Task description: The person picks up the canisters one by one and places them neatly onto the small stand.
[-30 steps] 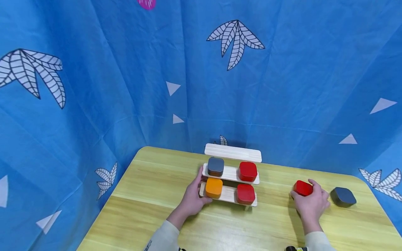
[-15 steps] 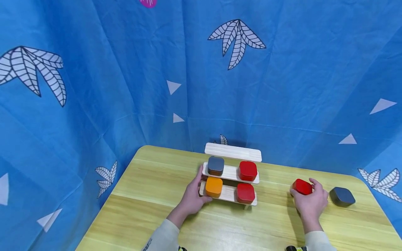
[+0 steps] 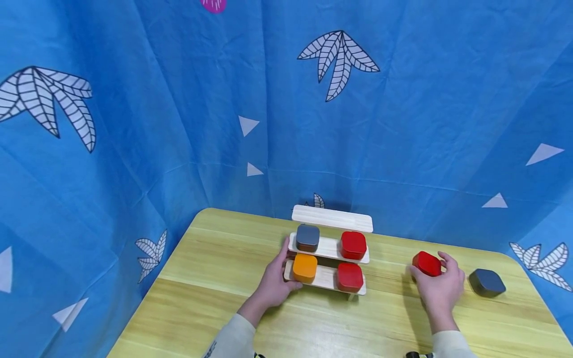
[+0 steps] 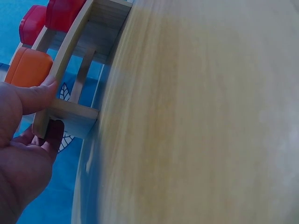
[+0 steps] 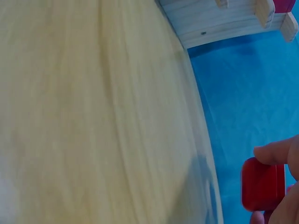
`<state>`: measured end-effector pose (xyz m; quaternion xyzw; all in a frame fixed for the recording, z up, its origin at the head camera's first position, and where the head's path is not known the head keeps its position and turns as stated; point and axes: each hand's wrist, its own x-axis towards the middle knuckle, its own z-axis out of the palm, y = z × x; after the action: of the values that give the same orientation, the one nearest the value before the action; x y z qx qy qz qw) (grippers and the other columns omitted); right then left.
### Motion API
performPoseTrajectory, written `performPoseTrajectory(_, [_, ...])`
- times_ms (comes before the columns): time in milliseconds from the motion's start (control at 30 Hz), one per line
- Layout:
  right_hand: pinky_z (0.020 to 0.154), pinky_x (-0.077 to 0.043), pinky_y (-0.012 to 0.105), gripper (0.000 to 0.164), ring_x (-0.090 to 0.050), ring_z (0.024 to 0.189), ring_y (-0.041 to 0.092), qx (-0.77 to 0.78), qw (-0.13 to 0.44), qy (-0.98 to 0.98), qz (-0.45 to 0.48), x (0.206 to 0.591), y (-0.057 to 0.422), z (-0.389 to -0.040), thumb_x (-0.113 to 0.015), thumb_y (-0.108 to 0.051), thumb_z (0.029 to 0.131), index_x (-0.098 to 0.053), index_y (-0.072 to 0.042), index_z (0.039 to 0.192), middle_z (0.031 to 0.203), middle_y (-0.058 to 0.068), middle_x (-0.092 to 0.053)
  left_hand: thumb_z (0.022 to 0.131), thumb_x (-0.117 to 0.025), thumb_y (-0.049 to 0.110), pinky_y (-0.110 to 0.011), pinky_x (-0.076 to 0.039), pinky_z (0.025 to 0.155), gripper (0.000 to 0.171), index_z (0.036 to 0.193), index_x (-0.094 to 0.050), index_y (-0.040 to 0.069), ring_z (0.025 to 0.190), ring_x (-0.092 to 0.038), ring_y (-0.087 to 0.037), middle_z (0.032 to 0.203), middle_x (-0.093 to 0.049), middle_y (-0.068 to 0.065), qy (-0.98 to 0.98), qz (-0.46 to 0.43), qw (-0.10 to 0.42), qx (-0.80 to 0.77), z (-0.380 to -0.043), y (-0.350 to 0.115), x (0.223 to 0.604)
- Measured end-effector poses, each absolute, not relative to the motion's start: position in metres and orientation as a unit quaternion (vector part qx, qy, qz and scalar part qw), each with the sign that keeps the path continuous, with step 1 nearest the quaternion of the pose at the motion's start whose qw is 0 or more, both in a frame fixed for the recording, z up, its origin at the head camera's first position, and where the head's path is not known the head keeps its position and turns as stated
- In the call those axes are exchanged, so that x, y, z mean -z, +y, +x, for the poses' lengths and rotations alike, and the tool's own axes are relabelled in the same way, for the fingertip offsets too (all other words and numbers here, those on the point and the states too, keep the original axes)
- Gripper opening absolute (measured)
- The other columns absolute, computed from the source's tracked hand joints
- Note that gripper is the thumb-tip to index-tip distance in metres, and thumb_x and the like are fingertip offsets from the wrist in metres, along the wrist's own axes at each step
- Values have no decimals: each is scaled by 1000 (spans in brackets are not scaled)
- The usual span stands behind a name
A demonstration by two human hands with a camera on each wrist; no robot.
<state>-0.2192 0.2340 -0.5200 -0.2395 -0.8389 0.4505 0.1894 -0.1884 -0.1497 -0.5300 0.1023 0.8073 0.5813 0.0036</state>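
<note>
At the desk (image 3: 179,298) I was watching through remote cameras, the left hand (image 3: 274,283) gripped the left end of a wooden rack's lower shelf (image 3: 325,276), thumb in front and fingers behind, a hold I judged was meant to steady the light frame. An orange block (image 3: 305,267) sat just beside that thumb, with a red block (image 3: 350,276) farther along the same shelf. On the middle shelf (image 3: 329,246) above stood a gray block (image 3: 308,236) and another red one (image 3: 353,244), spaced apart, perhaps for balance. The top shelf (image 3: 332,218) rose behind them, near the blue curtain (image 3: 179,99).

Well to the right of the rack, the right hand (image 3: 443,291) grasped a third red block (image 3: 427,263) between thumb and fingers, by its sides, which left its top face in view. The block lay beyond the palm, at the fingertips; from my angles I could not tell for certain whether it was fully off the desk. A second gray block (image 3: 488,282) rested on the desk just right of that hand.
</note>
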Motion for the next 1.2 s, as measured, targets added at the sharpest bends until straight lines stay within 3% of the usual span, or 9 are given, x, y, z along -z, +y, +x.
performPoseTrajectory(433, [84, -49, 53, 76, -47, 115, 38, -450, 234, -834, -217, 506, 215, -217, -84, -18, 79, -48, -10, 146, 138, 18, -47, 74, -82, -12, -38, -43, 104, 129, 160, -1, 41, 135, -43, -26, 157, -34, 0, 812, 99, 3, -575, -187, -151, 530])
performPoseTrajectory(767, [89, -51, 57, 78, -44, 119, 33, -465, 242, -825, -210, 495, 198, -219, -85, -17, 79, -47, -12, 147, 141, 14, -46, 73, -81, -13, -38, -45, 103, 130, 159, -1, 42, 135, -44, -26, 156, -37, 1, 811, 96, 5, -577, -187, -150, 532])
performPoseTrajectory(1000, [87, -53, 54, 77, -45, 117, 30, -463, 261, -823, -202, 487, 190, -219, -86, -17, 79, -48, -14, 146, 140, 11, -48, 74, -81, -13, -39, -44, 104, 129, 160, -1, 41, 137, -42, -26, 156, -36, 0, 811, 100, 2, -576, -187, -150, 531])
performPoseTrajectory(1100, [86, -54, 50, 77, -45, 117, 28, -465, 266, -821, -200, 482, 187, -219, -86, -18, 79, -49, -14, 146, 139, 10, -48, 74, -82, -12, -39, -42, 105, 129, 160, 0, 41, 137, -41, -25, 157, -35, 1, 813, 100, 0, -574, -187, -150, 531])
performPoseTrajectory(1200, [81, -55, 37, 77, -46, 114, 26, -469, 272, -818, -194, 478, 184, -219, -87, -19, 78, -50, -14, 145, 137, 9, -49, 74, -82, -11, -41, -40, 107, 129, 159, 0, 42, 137, -41, -25, 157, -35, 1, 814, 102, -1, -572, -187, -150, 532])
